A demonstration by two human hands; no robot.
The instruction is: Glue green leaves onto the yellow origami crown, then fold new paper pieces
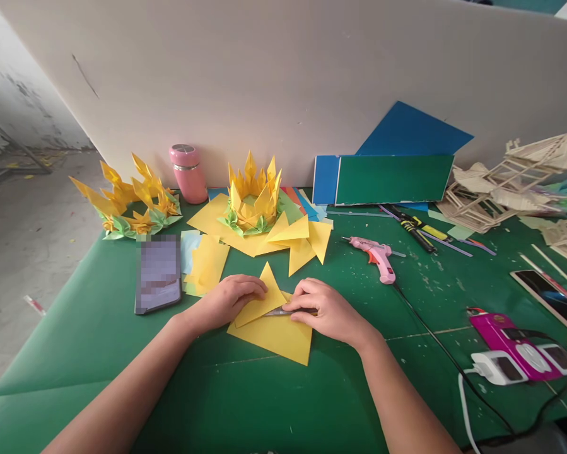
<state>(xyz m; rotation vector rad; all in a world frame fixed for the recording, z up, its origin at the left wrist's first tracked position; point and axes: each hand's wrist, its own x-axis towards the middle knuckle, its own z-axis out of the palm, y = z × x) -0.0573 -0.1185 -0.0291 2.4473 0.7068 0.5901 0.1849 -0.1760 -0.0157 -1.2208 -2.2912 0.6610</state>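
At the far left of the green tabletop (98, 340) sits a cluster of yellow paper flowers (132, 198) with pale green leaves. Just in front of them lies a phone (158, 274), flat, with loose yellow sheets (207, 265) beside it. A pink bottle (188, 173) stands upright behind, close to the white board (283, 75) that backs the tabletop.

The left hand (231, 299) lies palm down and open, its fingers spread flat on a folded triangular flap of the yellow paper (276, 334), which rests on the tabletop directly in front of the person, between both hands. Behind it stand a yellow paper crown (253, 192) on more yellow sheets and a few folded yellow triangles (304, 243).

The right hand (323, 309) rests on the same paper with its fingers curled down. Its fingertips press on a thin grey strip (279, 312) that lies along the fold. It is not clear whether that strip is gripped or only pressed, or what it is.

Further right lies a pink glue gun (378, 255), its black cord trailing toward the near edge. Green and blue cards (391, 178) lean against the board, with a black and yellow tool (413, 227) in front. At the far right are pale wooden stick frames (514, 183), a dark flat device (548, 293), a magenta box (510, 340) and a white power strip (498, 367).
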